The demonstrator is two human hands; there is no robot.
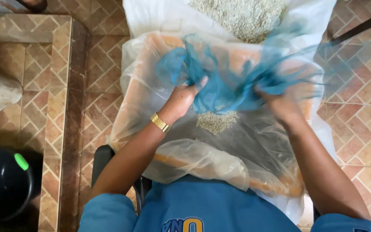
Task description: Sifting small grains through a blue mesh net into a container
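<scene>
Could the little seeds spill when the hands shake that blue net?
Maybe. The left hand and right hand grip the blue net above a small grain pile on the clear plastic sheet. Grains flung sideways could miss the sheet and land on the tiled floor. The thin net might also snag or tear if it is pulled hard.

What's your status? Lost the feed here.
Left hand and right hand both grip the blue mesh bag. Small grain pile beneath on clear plastic sheet. Nothing in the way.

Blue mesh bag (232,88), gold wristwatch (160,123), clear plastic sheet (202,159), orange tray (275,185), reddish-brown herringbone-patterned floor (357,129), greenish-grey grain (241,17).
</scene>
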